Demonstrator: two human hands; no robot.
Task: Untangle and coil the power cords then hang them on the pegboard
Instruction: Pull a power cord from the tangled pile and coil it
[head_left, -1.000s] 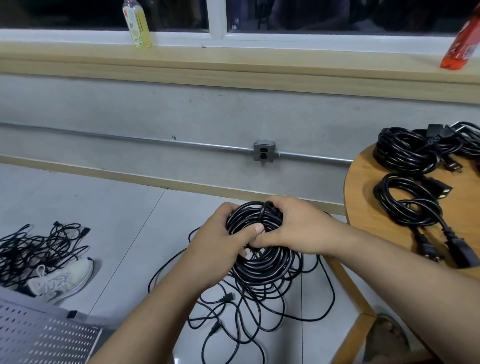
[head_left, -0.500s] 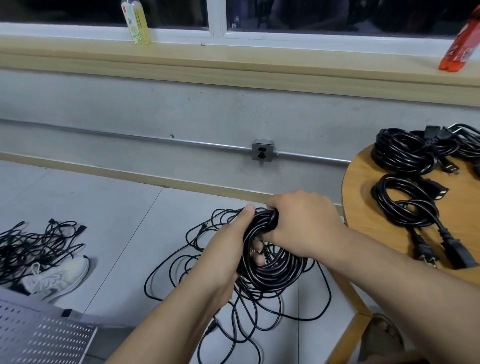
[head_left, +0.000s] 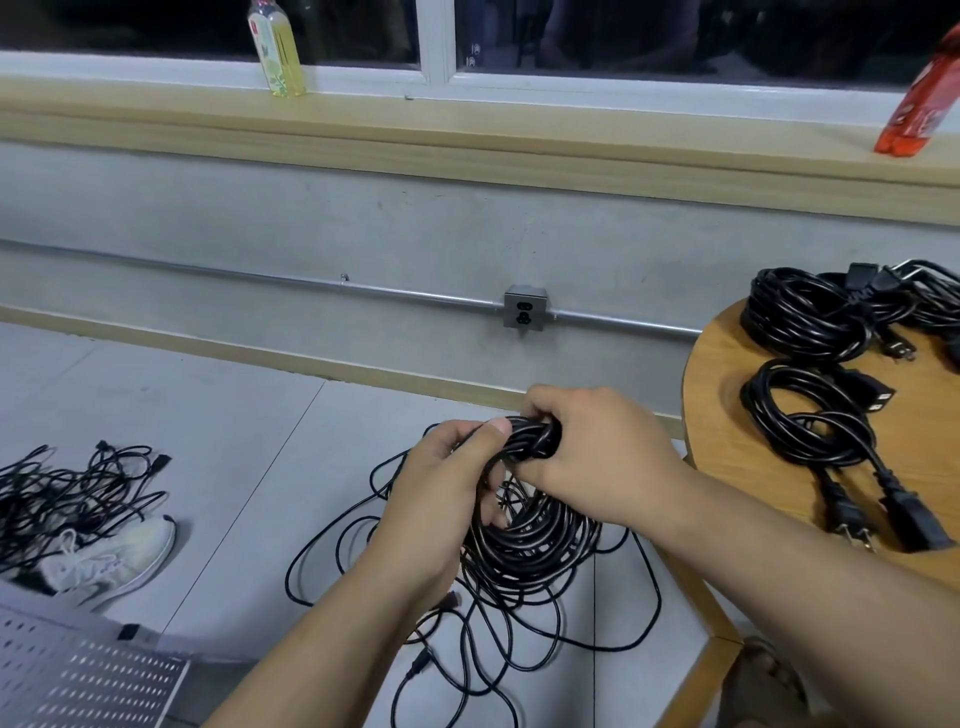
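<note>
Black power cord coil (head_left: 530, 540) hangs above the floor (head_left: 208, 415) beside the table (head_left: 727, 431), its top clutched by the left grip (head_left: 447, 499) and right grip (head_left: 592, 457), and should either slacken, loops could spill into the loose strands (head_left: 493, 623) beneath and retangle.

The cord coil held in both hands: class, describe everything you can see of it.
The cord coil is black, rubbery-looking, wound in many thin loops. It hangs over the floor, its top bunched tight in the right hand; the left hand grips its left side, thumb on top. Loose cord sprawls beneath.
</note>
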